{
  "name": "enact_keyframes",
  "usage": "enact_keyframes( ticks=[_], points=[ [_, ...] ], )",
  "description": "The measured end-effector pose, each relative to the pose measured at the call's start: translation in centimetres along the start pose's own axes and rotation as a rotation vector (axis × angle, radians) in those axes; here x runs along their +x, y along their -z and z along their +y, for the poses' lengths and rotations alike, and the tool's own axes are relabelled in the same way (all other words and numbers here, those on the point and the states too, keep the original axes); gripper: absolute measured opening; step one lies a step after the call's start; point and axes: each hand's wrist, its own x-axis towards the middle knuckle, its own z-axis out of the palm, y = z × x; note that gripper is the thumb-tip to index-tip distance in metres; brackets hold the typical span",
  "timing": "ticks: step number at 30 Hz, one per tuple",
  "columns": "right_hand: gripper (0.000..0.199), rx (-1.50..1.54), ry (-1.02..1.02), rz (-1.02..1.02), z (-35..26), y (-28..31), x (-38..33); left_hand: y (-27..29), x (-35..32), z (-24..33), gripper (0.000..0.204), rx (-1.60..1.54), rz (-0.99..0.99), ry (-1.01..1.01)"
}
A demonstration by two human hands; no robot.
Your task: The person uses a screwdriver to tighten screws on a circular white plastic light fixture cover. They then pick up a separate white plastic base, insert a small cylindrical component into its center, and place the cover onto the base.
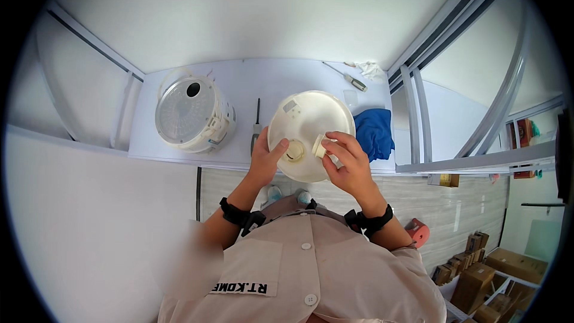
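Observation:
A round, cream-white appliance lid (317,113) is held up at the table's front edge, its smooth face toward me. My left hand (265,158) grips its left rim, with the thumb on the face beside a round recessed opening (294,151). In my right hand (348,162) a small cream cap (320,146) is pinched between thumb and fingers. The cap is tilted, just right of the opening and apart from it. On the left stands a white round appliance body (188,110), topped by a greyish disc with a dark hole.
A screwdriver (256,134) lies left of the lid, partly behind my left hand. Another screwdriver (354,81) is at the back right, near crumpled white tissue (372,70). A blue cloth (373,134) sits right of the lid. Metal frame rails (478,158) border the table's right side.

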Motion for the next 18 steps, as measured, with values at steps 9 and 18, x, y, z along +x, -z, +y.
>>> enact_keyframes(
  ticks=[9,18],
  points=[
    [0.043,0.057,-0.028,-0.091,-1.6,0.0,0.5,-0.1,0.0,-0.4,0.048,-0.041,0.003,-0.007],
    [0.042,0.033,-0.015,-0.09,-1.7,-0.6,0.3,-0.7,0.0,0.0,0.046,0.04,0.049,-0.042]
  ],
)
